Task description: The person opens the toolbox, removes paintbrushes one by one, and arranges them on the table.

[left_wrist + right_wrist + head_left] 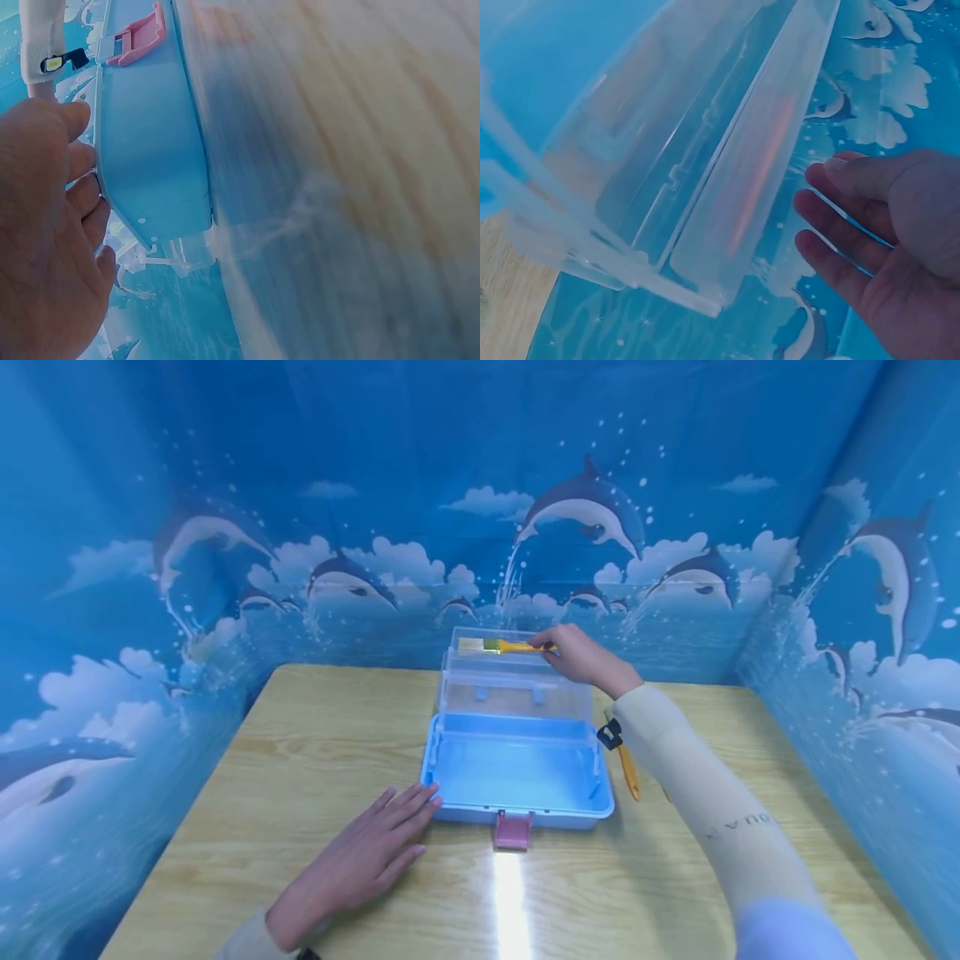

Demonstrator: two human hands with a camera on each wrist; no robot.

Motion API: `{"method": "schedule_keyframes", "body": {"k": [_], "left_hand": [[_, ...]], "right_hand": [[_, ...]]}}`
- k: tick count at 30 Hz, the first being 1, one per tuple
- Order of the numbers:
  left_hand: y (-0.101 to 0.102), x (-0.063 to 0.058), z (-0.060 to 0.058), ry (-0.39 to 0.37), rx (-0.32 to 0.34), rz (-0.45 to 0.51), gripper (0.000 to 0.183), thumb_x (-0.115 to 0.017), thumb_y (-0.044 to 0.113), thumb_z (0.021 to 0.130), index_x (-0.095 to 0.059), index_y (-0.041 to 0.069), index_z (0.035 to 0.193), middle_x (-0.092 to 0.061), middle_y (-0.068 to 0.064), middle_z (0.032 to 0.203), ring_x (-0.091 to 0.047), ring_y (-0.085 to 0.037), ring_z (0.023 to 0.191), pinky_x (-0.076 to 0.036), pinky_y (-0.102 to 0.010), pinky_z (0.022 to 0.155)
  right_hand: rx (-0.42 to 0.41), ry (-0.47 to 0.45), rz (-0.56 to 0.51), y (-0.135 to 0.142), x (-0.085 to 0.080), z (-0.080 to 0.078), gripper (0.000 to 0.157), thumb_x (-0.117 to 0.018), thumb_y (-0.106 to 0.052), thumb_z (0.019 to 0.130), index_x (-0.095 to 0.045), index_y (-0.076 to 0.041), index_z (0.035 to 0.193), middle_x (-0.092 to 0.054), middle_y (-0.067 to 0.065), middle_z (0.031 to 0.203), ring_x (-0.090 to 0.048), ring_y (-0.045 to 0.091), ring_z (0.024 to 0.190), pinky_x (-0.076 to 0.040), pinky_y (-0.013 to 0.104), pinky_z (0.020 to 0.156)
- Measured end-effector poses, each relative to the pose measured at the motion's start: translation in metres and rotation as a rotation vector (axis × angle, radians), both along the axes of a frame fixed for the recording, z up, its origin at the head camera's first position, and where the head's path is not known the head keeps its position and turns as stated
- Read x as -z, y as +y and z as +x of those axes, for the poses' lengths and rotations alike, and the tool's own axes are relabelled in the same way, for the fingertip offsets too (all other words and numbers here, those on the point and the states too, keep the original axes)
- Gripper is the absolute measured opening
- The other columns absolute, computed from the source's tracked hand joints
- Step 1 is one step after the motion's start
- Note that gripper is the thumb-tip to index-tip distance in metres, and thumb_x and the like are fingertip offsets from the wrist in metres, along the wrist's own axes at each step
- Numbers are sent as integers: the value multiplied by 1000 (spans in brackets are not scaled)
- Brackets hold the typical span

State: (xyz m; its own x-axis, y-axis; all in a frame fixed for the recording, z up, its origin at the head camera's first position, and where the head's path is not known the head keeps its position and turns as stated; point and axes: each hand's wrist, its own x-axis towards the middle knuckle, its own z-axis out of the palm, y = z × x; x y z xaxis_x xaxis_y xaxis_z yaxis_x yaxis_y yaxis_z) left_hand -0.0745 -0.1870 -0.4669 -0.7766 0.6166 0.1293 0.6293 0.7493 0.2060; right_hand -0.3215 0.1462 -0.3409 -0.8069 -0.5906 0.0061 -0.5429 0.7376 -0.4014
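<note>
A blue toolbox [517,814] with a pink latch [513,832] stands with its lid raised and clear trays [517,681] lifted at the back. A paintbrush [513,647] with pale bristles and a yellow-orange handle lies along the top tray, showing as a blurred orange streak through the plastic in the right wrist view. My right hand [576,656] is over the handle end; in its wrist view the right hand [885,232] has loosely bent fingers beside the tray and nothing between them. My left hand [367,852], fingers extended, touches the box's front left corner.
Another orange-handled brush [628,768] lies on the wooden table [337,718] to the right of the box, partly hidden by the right sleeve. A blue dolphin-print backdrop [420,460] surrounds the table at the back and sides.
</note>
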Motion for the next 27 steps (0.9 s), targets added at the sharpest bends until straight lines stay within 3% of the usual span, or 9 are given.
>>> {"method": "schedule_keyframes", "body": {"k": [16,27], "left_hand": [[-2,0,-2,-13,-4,-17,61,-47,39,108,-28,18,161,-19,3,169,-21,-18,156,-22,-51,126],[-1,-2,0,-23,-5,10,61,-51,36,107,-31,17,161,-21,4,169,-22,-19,155,-22,-52,126]], "right_hand": [[36,-53,7,-24,25,-32,36,-42,-3,108,-60,0,138,-60,19,142,-56,33,132,-50,47,109],[55,-21,107,-32,19,-34,32,-48,-1,106,-65,1,133,-65,20,134,-59,35,127,-51,48,109]]}}
